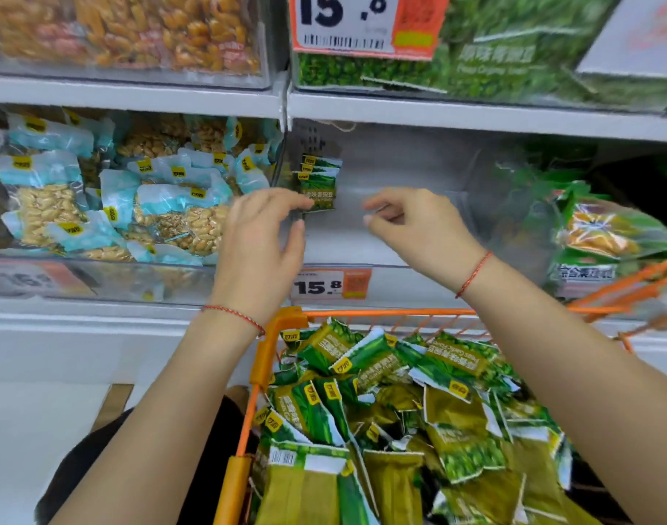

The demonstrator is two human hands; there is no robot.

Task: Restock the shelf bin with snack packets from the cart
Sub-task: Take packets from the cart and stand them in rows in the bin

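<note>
The clear shelf bin [392, 172] in the middle row holds a small upright stack of green snack packets [320, 183] against its left wall. My left hand [264, 240] reaches over the bin's front. Its fingers are stretched out, with the tips at the left edge of the front packet and the thumb spread below. My right hand [419, 225] hovers inside the bin to the right with loosely curled fingers and holds nothing. Below, the orange cart [381, 312] is heaped with several of the same green packets [400, 392].
The neighbouring bin on the left holds blue-and-white peanut packs [108, 198]. A bin with other green bags [604, 229] sits on the right. A price tag [330, 284] reading 15.8 hangs under the bin. The shelf above carries more snack bins.
</note>
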